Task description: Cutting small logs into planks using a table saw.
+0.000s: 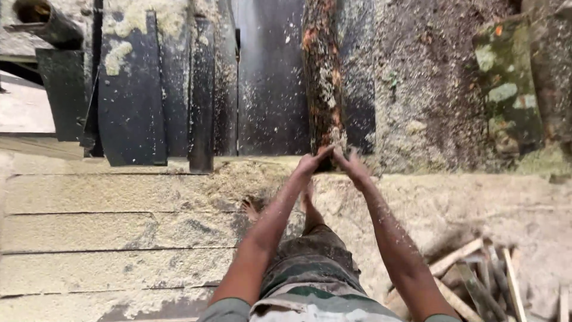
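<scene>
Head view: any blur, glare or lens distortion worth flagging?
Head view: both hands, left and right, smear with motion blur at the log end; floor planks bow from wide-angle distortion; light is flat, no glare; the right edge is soft.

The log [322, 77] you are reaching toward is dark brown, blotched with rusty orange and flecked with pale sawdust. Your left hand [308, 162] and right hand [350, 164] are dusted with the same pale flecks. The metal plates [134, 107] are near black, speckled white, with creamy yellow sawdust heaps at the top. The wooden planks [107, 229] underfoot are pale beige, ruled by dark seams. Your shorts [310, 265] show muddy grey-green with a darker green band. The offcuts [476, 277] are light tan and grey. The block [506, 83] at upper right is mossy green, patched whitish.
</scene>
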